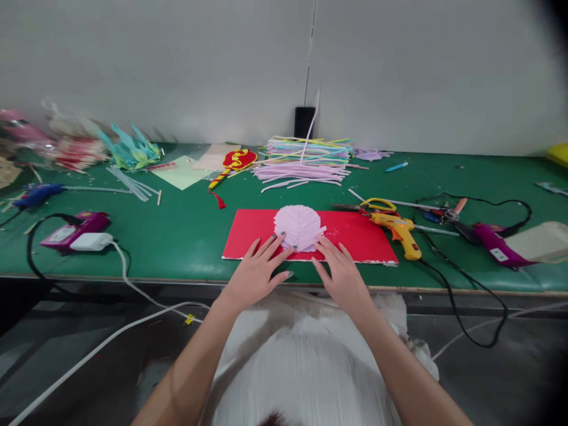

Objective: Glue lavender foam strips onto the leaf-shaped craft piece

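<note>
A pale pink round piece (297,225) made of laid strips rests on a red sheet (364,236) near the front edge of the green table (177,242). My left hand (260,273) lies flat with fingers spread, its fingertips touching the lower left rim of the pink piece. My right hand (341,273) also lies flat and open, fingertips at the lower right rim. Neither hand holds anything.
A yellow glue gun (397,228) and yellow-handled scissors (377,206) lie right of the red sheet, with black cables beyond. A stack of coloured strips (306,160) sits behind. A white charger (91,241) and purple glue gun (75,228) lie at left.
</note>
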